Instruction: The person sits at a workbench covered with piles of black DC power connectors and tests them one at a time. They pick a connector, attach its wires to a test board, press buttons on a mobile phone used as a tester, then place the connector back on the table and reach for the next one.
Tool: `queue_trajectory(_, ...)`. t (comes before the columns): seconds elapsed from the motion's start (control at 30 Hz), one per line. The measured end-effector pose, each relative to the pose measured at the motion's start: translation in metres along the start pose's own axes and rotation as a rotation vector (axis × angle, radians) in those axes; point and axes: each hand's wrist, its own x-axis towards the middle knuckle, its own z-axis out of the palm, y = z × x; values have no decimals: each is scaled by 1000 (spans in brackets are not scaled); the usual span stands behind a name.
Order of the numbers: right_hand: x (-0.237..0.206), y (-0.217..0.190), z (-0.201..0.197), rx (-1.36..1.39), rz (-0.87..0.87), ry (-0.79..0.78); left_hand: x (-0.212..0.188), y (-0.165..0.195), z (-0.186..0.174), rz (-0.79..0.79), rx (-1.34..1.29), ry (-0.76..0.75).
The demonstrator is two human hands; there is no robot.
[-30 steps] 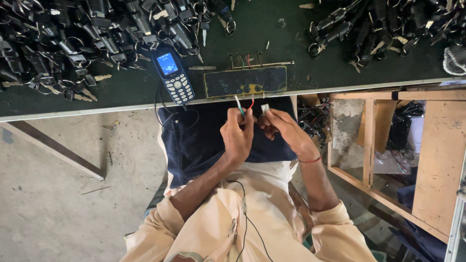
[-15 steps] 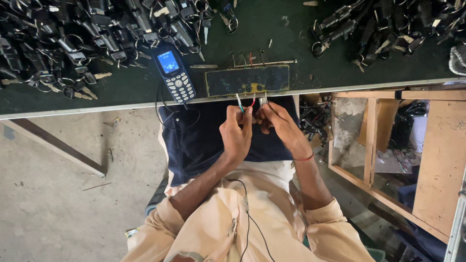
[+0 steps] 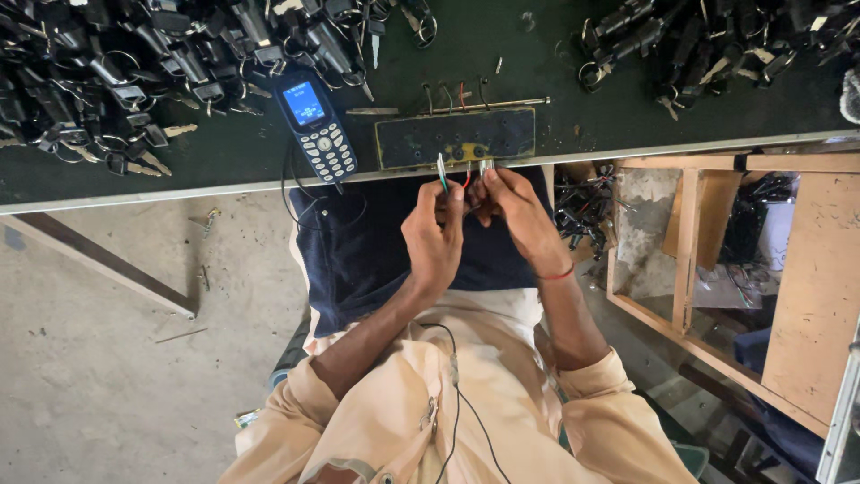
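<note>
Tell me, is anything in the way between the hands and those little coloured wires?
Nothing visible is. The left hand and the right hand already pinch the thin green, red and white wires between their fingertips, just below the edge of the dark green worktable.

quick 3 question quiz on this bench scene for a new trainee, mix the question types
1. True or false: the keypad phone lies on the bench with its screen lit.
2. Multiple choice: what do the left hand and right hand hold between them? A) a hammer B) thin coloured wires C) a cup
3. Fill in: the dark drilled block sits at the bench's near ____, just past the hands.

Key
1. True.
2. B: green and red wires show at the fingertips.
3. Edge.
</note>
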Motion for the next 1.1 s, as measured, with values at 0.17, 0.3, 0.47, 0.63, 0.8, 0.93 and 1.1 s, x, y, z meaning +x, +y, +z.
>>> queue_trajectory(0.17, -2, 9, 12, -74, 9, 116, 15, 15, -12, 35, 29, 50)
queue_trajectory(0.3, 4, 14, 17, 203, 0, 116, 20, 21, -25, 101, 72, 31)
queue_trajectory(0.47, 7, 12, 14, 220, 29, 136, 21, 16, -35, 217, 222, -96)
queue_trajectory(0.63, 5, 8, 11, 224, 47, 111, 21, 10, -33, 219, 257, -130)
queue_trajectory(0.8, 6, 6, 11, 209, 56, 119, 20, 9, -32, 221, 248, -123)
queue_trajectory(0.93, 5, 5, 12, 210, 36, 93, 19, 10, -33, 223, 281, -147)
queue_trajectory(1.1, 4, 3, 12, 190, 19, 78, 26, 14, -30, 242, 275, -125)
